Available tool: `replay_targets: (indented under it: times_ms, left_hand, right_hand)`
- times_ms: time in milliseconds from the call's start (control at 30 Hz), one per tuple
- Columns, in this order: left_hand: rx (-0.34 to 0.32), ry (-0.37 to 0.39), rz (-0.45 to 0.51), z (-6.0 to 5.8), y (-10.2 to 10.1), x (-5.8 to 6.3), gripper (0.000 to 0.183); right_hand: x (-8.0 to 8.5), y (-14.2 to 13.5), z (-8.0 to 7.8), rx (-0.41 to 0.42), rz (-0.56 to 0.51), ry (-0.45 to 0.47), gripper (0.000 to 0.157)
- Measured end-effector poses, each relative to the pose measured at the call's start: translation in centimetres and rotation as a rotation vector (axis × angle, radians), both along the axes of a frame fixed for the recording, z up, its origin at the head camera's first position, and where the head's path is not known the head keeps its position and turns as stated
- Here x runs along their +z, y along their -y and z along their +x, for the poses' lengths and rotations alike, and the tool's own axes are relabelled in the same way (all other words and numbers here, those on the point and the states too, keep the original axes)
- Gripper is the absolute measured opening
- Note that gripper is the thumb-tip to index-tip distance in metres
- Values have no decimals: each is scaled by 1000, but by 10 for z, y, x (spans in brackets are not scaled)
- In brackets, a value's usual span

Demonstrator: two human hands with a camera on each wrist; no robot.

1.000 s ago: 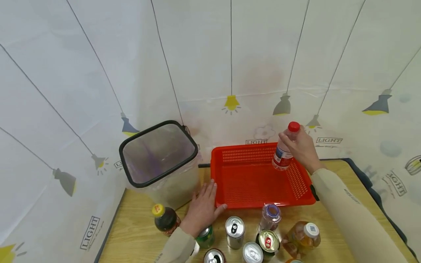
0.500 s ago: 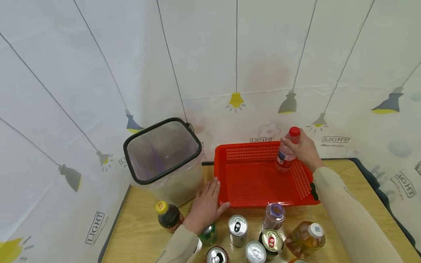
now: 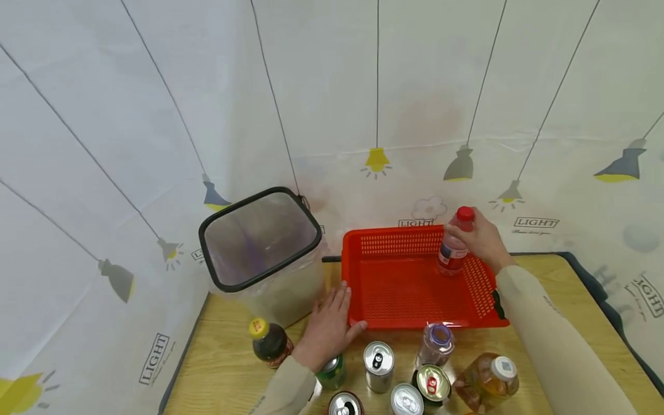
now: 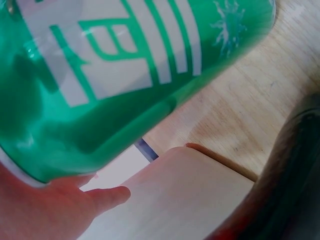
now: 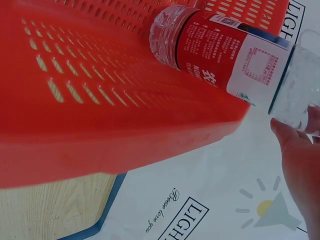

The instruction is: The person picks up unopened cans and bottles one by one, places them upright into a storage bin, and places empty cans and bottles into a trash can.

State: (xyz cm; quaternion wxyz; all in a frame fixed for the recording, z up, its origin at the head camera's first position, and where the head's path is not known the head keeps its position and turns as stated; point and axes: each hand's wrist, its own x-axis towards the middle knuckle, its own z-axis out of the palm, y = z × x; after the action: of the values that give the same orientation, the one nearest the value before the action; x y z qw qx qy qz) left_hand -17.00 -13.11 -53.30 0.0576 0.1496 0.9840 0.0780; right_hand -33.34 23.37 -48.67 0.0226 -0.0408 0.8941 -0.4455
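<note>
- The right hand (image 3: 482, 235) pinches the red-capped water bottle (image 3: 453, 251) below its cap, thumb on one side; most of the fingers are hidden behind it.
- That bottle is within the red plastic basket (image 3: 399, 288), near its right wall; whether its base touches the floor of the basket cannot be told. The right wrist view cuts off its cap.
- The left hand (image 3: 328, 328) has its fingers extended and thumb spread, at the left edge of the basket; whether it presses on the rim is unclear.
- The left forearm partly covers the green soda can (image 3: 332, 374), which fills the left wrist view, its top and bottom cropped.
- Left of that hand, the yellow-capped cola bottle (image 3: 272, 344) stands before the lined bin (image 3: 282, 291), whose bottom is out of sight.
- On the desk (image 3: 228, 323), the silver can (image 3: 378, 366), purple-rimmed clear bottle (image 3: 436, 344) and white-capped amber drink bottle (image 3: 487, 380) show; an orange-edged object (image 3: 474, 413) at the lower border is too cropped to identify.
</note>
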Motion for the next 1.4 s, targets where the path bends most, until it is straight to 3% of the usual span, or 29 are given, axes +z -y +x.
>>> replay_targets:
  times_ms: [433, 667, 767, 1000, 1400]
  left_hand:
    - [-24, -27, 20, 0, -4, -1, 87]
    - [-22, -24, 34, 0, -4, 1, 87]
    - [-21, -29, 41, 2, -2, 2, 86]
    - [-18, -25, 62, 4, 1, 3, 85]
    - [0, 7, 66, 1, -2, 2, 87]
  right_hand:
    - [11, -7, 1, 77, -8, 97, 79]
    - [30, -11, 9, 95, 116, 91, 108]
    - [42, -14, 16, 97, 157, 68, 108]
    - [60, -23, 50, 79, 178, -23, 96]
    - [71, -41, 136, 69, 139, -133, 74]
